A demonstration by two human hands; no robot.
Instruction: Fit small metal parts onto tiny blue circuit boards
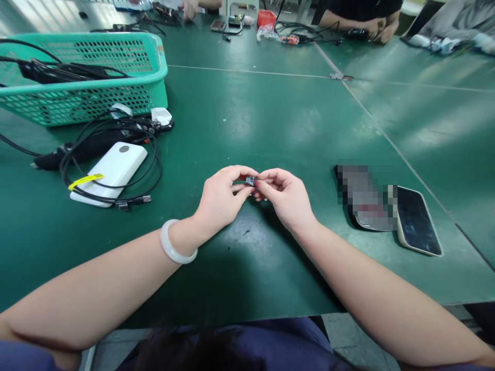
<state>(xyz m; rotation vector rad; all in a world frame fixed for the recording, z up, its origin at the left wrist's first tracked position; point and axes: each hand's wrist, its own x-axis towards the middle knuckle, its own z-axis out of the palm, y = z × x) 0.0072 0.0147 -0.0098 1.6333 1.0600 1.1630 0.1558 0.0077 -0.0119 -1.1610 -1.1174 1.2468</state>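
Observation:
Both my hands meet over the green table (270, 118), just in front of me. My left hand (222, 198), with a white bangle on its wrist, pinches one end of a tiny dark part (250, 180) with its fingertips. My right hand (284, 198) pinches the other end of the same part, fingers curled. The part is too small to make out in detail and is mostly hidden by the fingers.
A white power bank (112, 172) with black cables lies at the left, in front of a teal basket (88, 77) holding dark cables. A phone (417, 221) lies at the right beside a blurred-out item. Other people's hands and small items are at the far edge.

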